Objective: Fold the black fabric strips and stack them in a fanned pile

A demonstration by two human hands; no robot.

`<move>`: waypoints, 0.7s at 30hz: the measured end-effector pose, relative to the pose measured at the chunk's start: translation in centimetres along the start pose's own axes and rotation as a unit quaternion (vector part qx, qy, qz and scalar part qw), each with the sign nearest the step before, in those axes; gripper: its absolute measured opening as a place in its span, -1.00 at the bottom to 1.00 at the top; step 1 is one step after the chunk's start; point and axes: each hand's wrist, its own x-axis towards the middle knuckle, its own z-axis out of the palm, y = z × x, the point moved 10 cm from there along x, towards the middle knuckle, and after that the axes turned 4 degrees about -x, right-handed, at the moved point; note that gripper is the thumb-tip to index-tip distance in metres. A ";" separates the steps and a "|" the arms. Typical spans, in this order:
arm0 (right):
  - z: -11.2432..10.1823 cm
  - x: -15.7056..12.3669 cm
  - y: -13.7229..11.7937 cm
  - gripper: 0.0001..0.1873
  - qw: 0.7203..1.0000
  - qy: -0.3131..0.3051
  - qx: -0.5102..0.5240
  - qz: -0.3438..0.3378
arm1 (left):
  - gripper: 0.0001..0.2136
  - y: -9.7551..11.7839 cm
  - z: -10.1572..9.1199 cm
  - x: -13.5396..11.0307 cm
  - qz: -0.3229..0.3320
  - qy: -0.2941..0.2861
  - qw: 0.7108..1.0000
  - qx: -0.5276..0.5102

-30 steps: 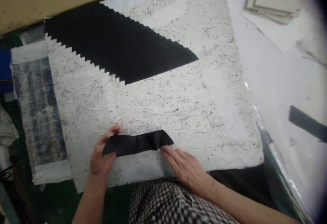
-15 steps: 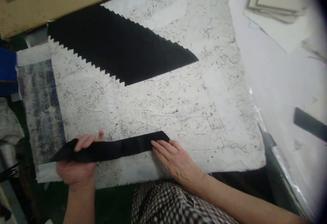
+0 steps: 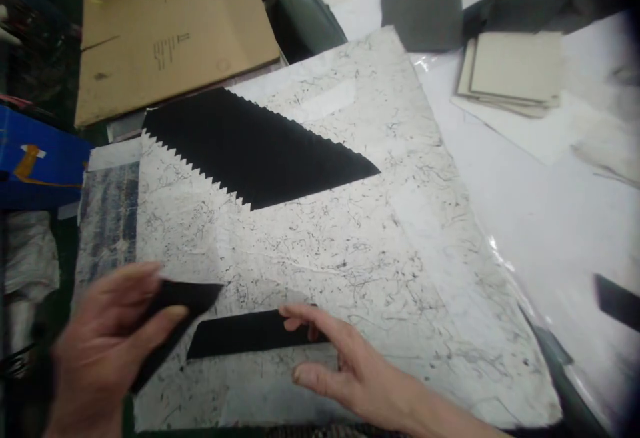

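Observation:
My left hand (image 3: 103, 338) grips a black strip (image 3: 197, 297) between thumb and fingers, raised above the near left of a white marked board (image 3: 310, 251). Part of that strip hides behind the hand. A second black strip (image 3: 240, 336) lies flat on the board close by. Over its right end hovers my right hand (image 3: 350, 365), thumb and fingers apart; whether a fingertip touches it I cannot tell. Farther back, many overlapping black strips (image 3: 240, 151) form a slanted spread with stepped, toothed edges.
Behind the board at left lies a cardboard sheet or box (image 3: 185, 25). A blue bin (image 3: 40, 165) stands at far left. The white table (image 3: 500, 178) on the right bears stacked cream cards (image 3: 517, 65), grey material (image 3: 423, 5) and a dark strip (image 3: 617, 301).
My left hand has lifted and turned, carrying a strip away from the one on the board. The right hand has come up off the strip, fingers spreading. The view has tilted up.

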 end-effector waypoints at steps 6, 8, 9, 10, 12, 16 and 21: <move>-6.4 3.3 0.2 -0.52 0.979 0.070 0.182 0.053 | -0.61 1.3 20.6 -4.5 -0.084 -0.405 0.902 -0.129; -8.4 3.4 1.9 -0.67 0.975 0.097 0.175 0.097 | -0.60 1.5 22.9 -4.7 -0.092 -0.427 0.892 -0.115; -9.5 3.3 2.6 -0.67 0.973 0.108 0.172 0.114 | -0.59 1.3 23.4 -4.5 -0.097 -0.436 0.889 -0.102; -10.6 3.1 3.2 -0.66 0.971 0.116 0.168 0.125 | -0.60 1.0 23.7 -4.3 -0.104 -0.447 0.884 -0.085; -13.5 2.6 4.1 -0.67 0.969 0.142 0.149 0.136 | -0.69 -0.4 23.6 -3.8 -0.139 -0.472 0.869 -0.047; -21.0 1.7 5.4 -0.67 0.960 0.238 0.045 0.144 | -0.75 -4.0 21.8 -1.2 -0.220 -0.426 0.878 -0.009; -26.6 2.9 6.3 -0.61 0.945 0.280 -0.079 0.153 | -0.68 -6.3 20.9 2.8 -0.253 -0.260 0.927 -0.092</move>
